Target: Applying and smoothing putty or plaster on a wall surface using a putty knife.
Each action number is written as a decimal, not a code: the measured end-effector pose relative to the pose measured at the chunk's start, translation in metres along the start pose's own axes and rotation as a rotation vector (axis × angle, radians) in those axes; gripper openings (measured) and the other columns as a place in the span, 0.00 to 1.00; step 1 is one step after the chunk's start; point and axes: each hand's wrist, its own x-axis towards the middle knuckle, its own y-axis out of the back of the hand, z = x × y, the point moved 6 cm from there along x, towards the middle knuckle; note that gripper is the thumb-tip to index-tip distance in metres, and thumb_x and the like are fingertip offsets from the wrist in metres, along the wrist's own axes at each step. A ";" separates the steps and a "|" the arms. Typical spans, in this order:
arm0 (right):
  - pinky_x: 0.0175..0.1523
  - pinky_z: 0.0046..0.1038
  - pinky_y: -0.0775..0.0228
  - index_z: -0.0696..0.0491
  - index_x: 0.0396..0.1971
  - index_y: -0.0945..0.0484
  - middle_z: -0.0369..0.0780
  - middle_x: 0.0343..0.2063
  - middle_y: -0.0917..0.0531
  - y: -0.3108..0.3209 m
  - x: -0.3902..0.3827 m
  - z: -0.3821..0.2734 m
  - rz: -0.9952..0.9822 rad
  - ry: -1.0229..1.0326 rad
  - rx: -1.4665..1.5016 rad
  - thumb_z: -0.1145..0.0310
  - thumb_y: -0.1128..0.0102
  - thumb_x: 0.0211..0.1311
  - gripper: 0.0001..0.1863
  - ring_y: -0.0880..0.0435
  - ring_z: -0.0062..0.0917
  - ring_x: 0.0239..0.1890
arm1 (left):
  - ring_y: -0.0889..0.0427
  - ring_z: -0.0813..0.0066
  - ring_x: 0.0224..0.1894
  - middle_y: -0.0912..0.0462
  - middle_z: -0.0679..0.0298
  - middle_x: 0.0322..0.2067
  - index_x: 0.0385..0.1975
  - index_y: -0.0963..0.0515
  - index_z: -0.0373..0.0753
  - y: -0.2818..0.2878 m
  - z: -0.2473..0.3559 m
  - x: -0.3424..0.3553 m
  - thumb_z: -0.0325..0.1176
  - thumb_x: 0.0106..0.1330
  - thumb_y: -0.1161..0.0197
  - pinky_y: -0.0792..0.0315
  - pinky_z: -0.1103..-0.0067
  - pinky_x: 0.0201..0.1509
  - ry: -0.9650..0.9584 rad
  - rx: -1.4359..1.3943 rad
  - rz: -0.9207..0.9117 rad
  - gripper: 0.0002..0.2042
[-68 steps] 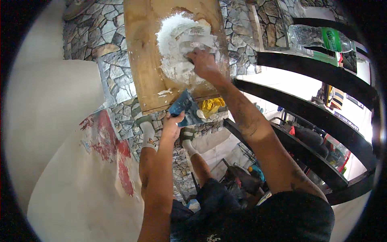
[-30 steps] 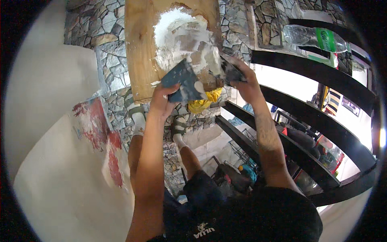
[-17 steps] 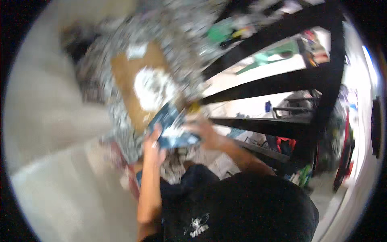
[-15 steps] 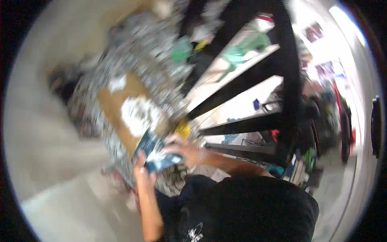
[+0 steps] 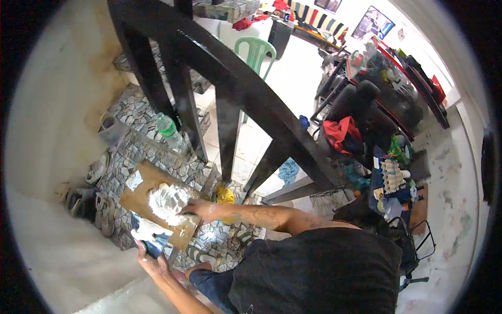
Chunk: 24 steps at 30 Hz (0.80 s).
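My left hand (image 5: 152, 263) is closed on the lower edge of a flat dark blue piece (image 5: 152, 248), whose upper part is smeared with white paste. A brown board (image 5: 140, 196) lies on the stone-patterned steps, with a mound of white paste (image 5: 166, 204) on it. My right hand (image 5: 201, 209) is at the right side of that mound, its bent fingers touching the paste. Whether those fingers hold a small tool cannot be made out. The blue piece overlaps the board's near left edge.
A dark railing (image 5: 230, 68) slants across the steps. Beyond the board stands a clear bottle with a green label (image 5: 166, 125). A yellow item (image 5: 225, 195) lies right of the board, and shoes (image 5: 104, 214) stand left. Past the railing are a green chair (image 5: 255, 52) and piled goods.
My hands have moved apart: the right has left the blue piece for the paste mound, while the left has shifted left with the piece. The view has turned and sharpened.
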 end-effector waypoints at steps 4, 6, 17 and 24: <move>0.59 0.33 0.51 0.59 0.52 0.41 0.47 0.49 0.35 -0.020 -0.052 0.113 0.190 -0.138 0.206 0.69 0.48 0.44 0.31 0.41 0.35 0.55 | 0.27 0.66 0.39 0.26 0.59 0.37 0.40 0.32 0.32 -0.005 -0.011 0.009 0.33 0.54 0.46 0.35 0.71 0.48 0.001 -0.011 0.053 0.15; 0.57 0.31 0.47 0.59 0.50 0.40 0.45 0.48 0.34 -0.024 -0.113 0.187 0.259 -0.393 -0.007 0.67 0.43 0.45 0.30 0.37 0.33 0.52 | 0.27 0.67 0.35 0.26 0.62 0.31 0.34 0.30 0.34 -0.016 -0.030 0.025 0.31 0.55 0.47 0.32 0.71 0.43 0.103 -0.006 0.062 0.09; 0.58 0.23 0.51 0.54 0.50 0.38 0.46 0.47 0.32 0.006 0.020 0.035 0.099 -0.398 0.161 0.88 0.66 0.33 0.35 0.37 0.31 0.53 | 0.24 0.76 0.23 0.25 0.63 0.27 0.35 0.31 0.34 0.069 -0.069 0.067 0.39 0.60 0.48 0.28 0.82 0.27 0.259 0.071 0.082 0.13; 0.59 0.24 0.52 0.55 0.48 0.36 0.48 0.48 0.33 -0.048 0.099 0.000 -0.214 -0.129 -0.032 0.88 0.66 0.31 0.34 0.37 0.34 0.54 | 0.24 0.72 0.25 0.26 0.63 0.30 0.38 0.34 0.34 0.087 -0.100 0.102 0.40 0.58 0.47 0.24 0.70 0.23 0.508 0.206 -0.043 0.16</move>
